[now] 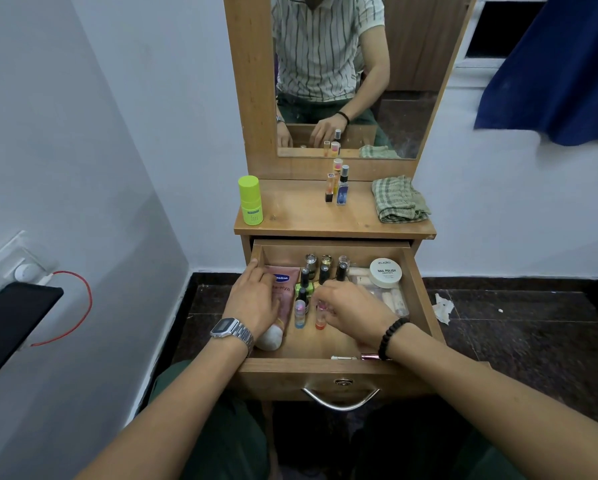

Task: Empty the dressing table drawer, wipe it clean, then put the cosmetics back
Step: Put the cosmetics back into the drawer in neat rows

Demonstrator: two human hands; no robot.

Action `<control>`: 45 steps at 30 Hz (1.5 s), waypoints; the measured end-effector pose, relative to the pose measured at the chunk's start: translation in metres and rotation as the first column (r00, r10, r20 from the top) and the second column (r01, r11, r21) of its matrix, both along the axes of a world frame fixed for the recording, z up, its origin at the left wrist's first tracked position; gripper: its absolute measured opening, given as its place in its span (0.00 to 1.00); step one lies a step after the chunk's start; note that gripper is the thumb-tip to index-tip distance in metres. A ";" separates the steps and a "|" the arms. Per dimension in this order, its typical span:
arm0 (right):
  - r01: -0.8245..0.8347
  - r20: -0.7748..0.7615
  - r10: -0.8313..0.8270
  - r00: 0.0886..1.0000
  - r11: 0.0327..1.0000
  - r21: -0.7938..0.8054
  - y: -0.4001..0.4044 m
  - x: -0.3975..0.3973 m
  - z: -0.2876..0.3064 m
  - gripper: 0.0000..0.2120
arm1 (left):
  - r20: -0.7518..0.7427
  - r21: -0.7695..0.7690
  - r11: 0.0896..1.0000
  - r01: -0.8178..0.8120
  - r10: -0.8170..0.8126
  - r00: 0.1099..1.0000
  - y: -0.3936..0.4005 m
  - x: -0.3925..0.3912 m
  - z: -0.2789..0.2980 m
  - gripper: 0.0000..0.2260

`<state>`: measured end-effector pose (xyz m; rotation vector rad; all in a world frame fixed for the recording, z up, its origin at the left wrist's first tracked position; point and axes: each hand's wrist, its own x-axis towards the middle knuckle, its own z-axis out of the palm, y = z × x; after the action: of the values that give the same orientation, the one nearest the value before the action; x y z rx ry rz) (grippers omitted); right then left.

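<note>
The wooden drawer (pixel 420 292) is pulled out and holds several cosmetics. My left hand (pixel 254 299) lies on the pink Vaseline tube (pixel 287 289) at the drawer's left side, fingers curled over it. My right hand (pixel 354 311) pinches a small clear bottle with an orange base (pixel 321 315) in the drawer's middle. A blue-based bottle (pixel 300 315) stands beside it. Nail polish bottles (pixel 325 268) stand at the back, with a white nail polish remover jar (pixel 385 273) at the right. On the tabletop (pixel 297 216) stand a green bottle (pixel 250 200) and small bottles (pixel 337 185).
A folded green checked cloth (pixel 399 200) lies on the tabletop's right. The mirror (pixel 342 74) behind reflects me. A wall socket with a red cable (pixel 79 289) is at the left. A blue curtain (pixel 550 74) hangs at the right. Crumpled paper (pixel 442 308) lies on the dark floor.
</note>
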<state>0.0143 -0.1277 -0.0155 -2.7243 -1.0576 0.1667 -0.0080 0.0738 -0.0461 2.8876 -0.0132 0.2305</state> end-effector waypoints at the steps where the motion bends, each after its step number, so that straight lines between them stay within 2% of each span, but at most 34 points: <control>1: -0.001 0.005 0.001 1.000 1.000 -0.001 0.000 0.000 0.000 0.11 | -0.001 -0.007 1.000 -0.003 0.003 1.000 0.000 0.000 0.000 0.20; 8: -0.021 0.043 0.020 0.999 1.000 0.019 -0.002 -0.005 -0.001 0.15 | 0.007 0.000 1.000 0.004 -0.004 1.000 0.000 -0.001 -0.001 0.19; 12: -0.023 0.132 0.000 0.991 0.986 0.168 -0.005 -0.007 0.024 0.12 | 0.019 0.002 1.000 0.002 -0.003 1.000 0.000 0.000 0.000 0.19; 15: 0.026 0.183 -0.080 0.980 0.959 0.284 -0.006 0.008 0.057 0.07 | 0.007 0.011 1.000 0.000 0.000 1.000 -0.001 0.001 0.000 0.20; 20: 0.111 0.277 -0.234 0.932 0.911 0.396 -0.004 0.082 0.111 0.09 | 0.012 0.003 1.000 0.004 -0.004 1.000 -0.002 -0.001 -0.002 0.19; 22: 0.166 0.266 -0.280 0.922 0.909 0.382 -0.002 0.117 0.128 0.13 | 0.024 -0.001 1.000 0.003 -0.003 1.000 -0.003 -0.003 -0.002 0.19; 24: 0.184 0.269 -0.267 0.926 0.937 0.295 -0.001 0.149 0.144 0.17 | 0.035 0.009 1.000 0.003 -0.003 0.999 -0.004 -0.003 -0.002 0.19; 30: 0.067 0.244 -0.053 0.968 0.997 -0.048 0.001 0.198 0.154 0.18 | 0.032 -0.008 1.000 0.008 -0.008 0.999 -0.004 -0.002 0.000 0.19; 32: 0.053 0.224 -0.029 0.974 0.993 -0.102 0.002 0.207 0.149 0.18 | 0.035 -0.013 1.000 0.009 -0.009 0.999 -0.004 0.000 0.001 0.20; 37: 0.053 0.228 -0.038 0.973 0.997 -0.059 0.005 0.217 0.139 0.15 | 0.041 -0.016 1.000 0.000 0.001 0.999 0.002 0.000 0.000 0.20; 45: 0.184 0.247 -0.202 0.948 0.979 0.092 -0.021 0.212 0.132 0.11 | 0.031 0.000 1.000 -0.005 0.005 0.999 0.005 -0.001 -0.003 0.19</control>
<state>0.2259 -0.1486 0.1169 -2.8181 -0.8281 -0.2540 -0.0094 0.0790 -0.0486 2.8842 -0.0118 0.2767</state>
